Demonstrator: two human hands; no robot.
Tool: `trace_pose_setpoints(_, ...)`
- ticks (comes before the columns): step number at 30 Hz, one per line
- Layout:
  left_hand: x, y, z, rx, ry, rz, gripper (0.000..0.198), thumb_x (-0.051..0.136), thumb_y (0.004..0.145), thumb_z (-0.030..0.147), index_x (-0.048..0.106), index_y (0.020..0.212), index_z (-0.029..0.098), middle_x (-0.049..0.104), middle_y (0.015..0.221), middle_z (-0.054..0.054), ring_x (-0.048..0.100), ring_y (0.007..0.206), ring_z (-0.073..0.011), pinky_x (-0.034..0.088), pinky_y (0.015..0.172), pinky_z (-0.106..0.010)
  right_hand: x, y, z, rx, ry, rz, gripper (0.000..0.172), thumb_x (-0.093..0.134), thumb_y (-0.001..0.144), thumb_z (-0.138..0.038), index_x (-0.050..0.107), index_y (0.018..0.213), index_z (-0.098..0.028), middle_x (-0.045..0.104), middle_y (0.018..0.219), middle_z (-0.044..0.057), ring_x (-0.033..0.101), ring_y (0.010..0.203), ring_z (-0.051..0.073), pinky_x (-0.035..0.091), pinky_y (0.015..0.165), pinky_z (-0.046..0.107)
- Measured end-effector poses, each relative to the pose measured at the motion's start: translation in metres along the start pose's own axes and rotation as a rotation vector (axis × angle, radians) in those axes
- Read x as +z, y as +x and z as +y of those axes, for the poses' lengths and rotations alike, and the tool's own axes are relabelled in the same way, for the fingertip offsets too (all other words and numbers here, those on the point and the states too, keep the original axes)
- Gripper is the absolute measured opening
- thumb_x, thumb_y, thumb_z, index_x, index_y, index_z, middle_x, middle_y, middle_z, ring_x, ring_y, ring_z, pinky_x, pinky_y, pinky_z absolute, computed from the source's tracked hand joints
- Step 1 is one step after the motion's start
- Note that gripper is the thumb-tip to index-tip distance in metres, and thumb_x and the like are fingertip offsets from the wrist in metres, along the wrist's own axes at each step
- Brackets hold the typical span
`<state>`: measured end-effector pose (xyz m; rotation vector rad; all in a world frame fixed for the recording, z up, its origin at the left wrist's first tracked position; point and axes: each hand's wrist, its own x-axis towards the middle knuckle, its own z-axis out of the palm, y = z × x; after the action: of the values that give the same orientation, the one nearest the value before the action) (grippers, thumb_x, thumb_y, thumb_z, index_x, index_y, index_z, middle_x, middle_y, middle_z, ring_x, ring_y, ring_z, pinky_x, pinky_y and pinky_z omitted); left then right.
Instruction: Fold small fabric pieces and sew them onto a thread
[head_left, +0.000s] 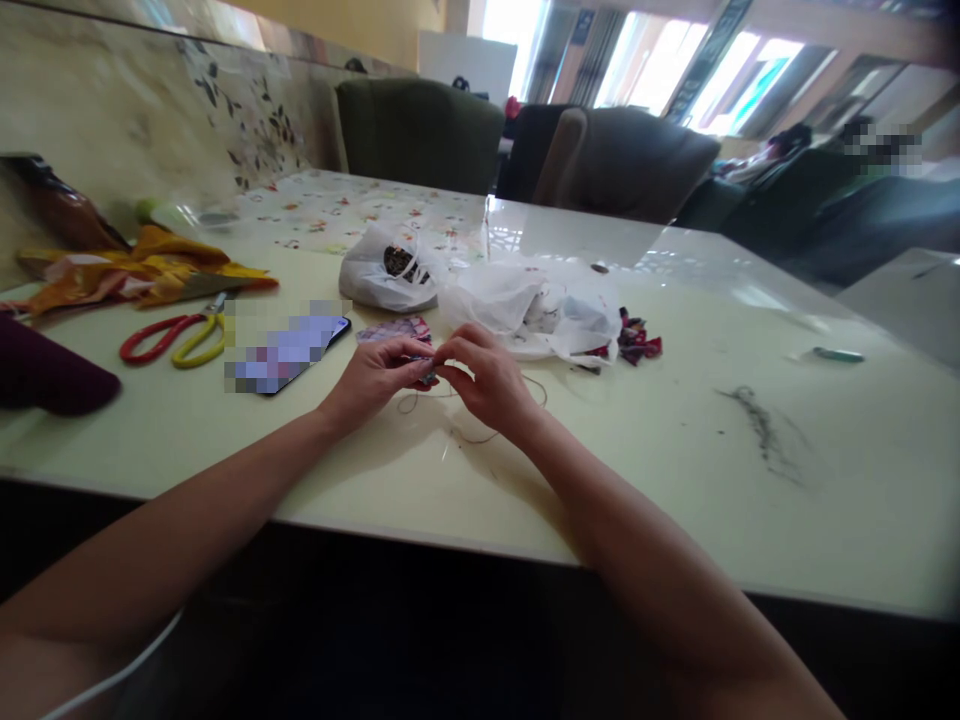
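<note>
My left hand (375, 376) pinches a small piece of patterned fabric (427, 379) between thumb and fingers. My right hand (486, 378) meets it there, thumb and fingers drawn together; whatever lies in that pinch is too small to make out. A thin brown thread (545, 393) loops over the table beneath and beside my hands. Just behind my left hand lies a pink and purple patterned cloth (394, 329), partly covered by the fingers.
Left of my hands are a phone (294, 352), scissors (176, 335) with red and yellow handles, and a yellow-orange cloth (150, 270). White plastic bags (532, 305) sit behind, beside dark red scraps (637, 338). Right are a green stick-like item (838, 355) and dark loose strands (761, 425).
</note>
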<state>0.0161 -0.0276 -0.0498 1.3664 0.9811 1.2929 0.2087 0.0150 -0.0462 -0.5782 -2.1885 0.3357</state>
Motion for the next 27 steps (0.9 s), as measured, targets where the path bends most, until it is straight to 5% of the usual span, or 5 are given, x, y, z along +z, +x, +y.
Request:
trace_pose_setpoints(3,0.0008,0.0003,0.0006,0.004,0.037,-0.017,0.035,0.091,0.071,0.043,0.081,0.090,0.015,0.077,0.089,-0.006,0.074,0.076,-0.0157,0.066,0.074,-0.029,-0.0015,0.0009,0.0011,-0.004,-0.095,-0.063,0.010,0.060,0.094,-0.016,0.062,0.084,-0.019,0.060,0.093,0.007,0.057,0.090,0.020,0.045,0.084,0.036)
trace_pose_setpoints(13,-0.0011,-0.0006,-0.0002,-0.004,0.022,0.016,0.037,0.088,0.075,0.044,0.073,0.094,0.015,0.075,0.086,-0.004,0.074,0.073,-0.0164,0.067,0.075,-0.033,-0.0045,0.0012,0.0037,0.160,0.184,0.022,0.012,0.068,0.092,-0.029,0.066,0.087,-0.019,0.062,0.087,0.003,0.058,0.080,0.015,0.046,0.073,0.029)
trace_pose_setpoints(21,0.0028,-0.0022,0.0012,0.102,0.050,0.015,0.039,0.086,0.077,0.042,0.063,0.099,0.018,0.073,0.101,-0.003,0.074,0.078,-0.0146,0.066,0.070,-0.028,0.0017,0.0003,-0.0005,0.187,0.216,0.028,0.016,0.065,0.091,-0.020,0.064,0.075,-0.017,0.060,0.079,0.001,0.054,0.071,0.013,0.042,0.068,0.028)
trace_pose_setpoints(27,0.0007,-0.0011,-0.0011,0.119,0.107,0.039,0.036,0.085,0.077,0.042,0.066,0.094,0.017,0.073,0.082,-0.001,0.071,0.067,-0.0128,0.064,0.067,-0.026,0.0014,0.0004,0.0026,0.153,0.200,0.066,0.015,0.064,0.090,-0.019,0.063,0.075,-0.017,0.057,0.078,0.001,0.053,0.073,0.013,0.040,0.067,0.027)
